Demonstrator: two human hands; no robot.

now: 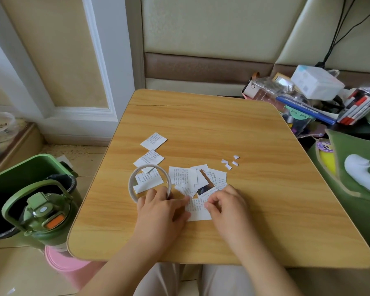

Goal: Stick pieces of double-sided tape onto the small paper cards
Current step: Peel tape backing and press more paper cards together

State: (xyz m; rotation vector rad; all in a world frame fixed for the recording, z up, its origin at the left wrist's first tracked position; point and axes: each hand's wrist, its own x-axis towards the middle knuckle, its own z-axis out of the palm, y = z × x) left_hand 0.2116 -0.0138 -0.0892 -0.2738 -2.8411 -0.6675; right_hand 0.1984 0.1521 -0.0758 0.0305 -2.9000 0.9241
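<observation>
Left hand pressing flat on card, fingers straight; right hand pinching same card's edge. Lying on worktop near front edge. Tape roll touching left hand; more cards sitting beyond.

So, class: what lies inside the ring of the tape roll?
Inside the tape roll lies a printed paper card, on the table. The left hand covers the roll's near edge, hiding what is there.

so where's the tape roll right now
In the head view the tape roll stands on the wooden table, left of the card pile, ringing one printed card, with the left hand touching its near edge.
</observation>
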